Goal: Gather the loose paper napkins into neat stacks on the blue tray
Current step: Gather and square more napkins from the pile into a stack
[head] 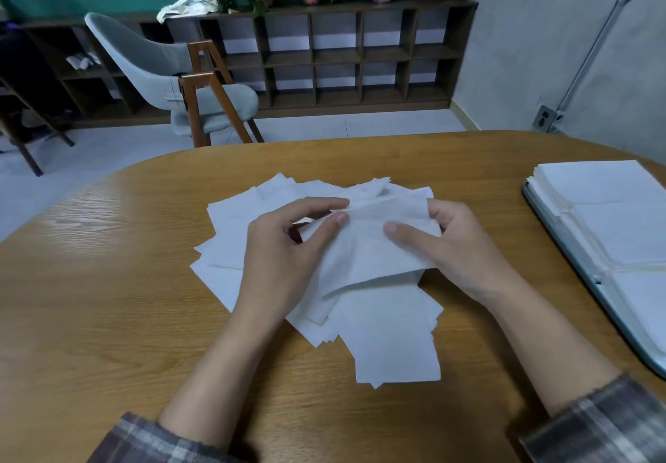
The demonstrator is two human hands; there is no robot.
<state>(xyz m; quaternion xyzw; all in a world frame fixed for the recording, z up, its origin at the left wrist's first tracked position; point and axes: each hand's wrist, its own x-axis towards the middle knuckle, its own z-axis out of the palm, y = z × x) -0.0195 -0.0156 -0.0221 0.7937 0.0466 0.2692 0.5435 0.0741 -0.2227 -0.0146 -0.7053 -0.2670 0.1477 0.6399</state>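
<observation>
White napkin (364, 250) between the hands (277, 260) (461, 246), just above the loose pile (389, 336)

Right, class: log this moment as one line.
left hand: pinches napkin | right hand: pinches napkin | loose pile: on table | tray: holds stacks

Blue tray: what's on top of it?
Napkin stacks cover the tray; only its left rim shows. Its floor is hidden beneath them, and its right side is cropped.
</observation>
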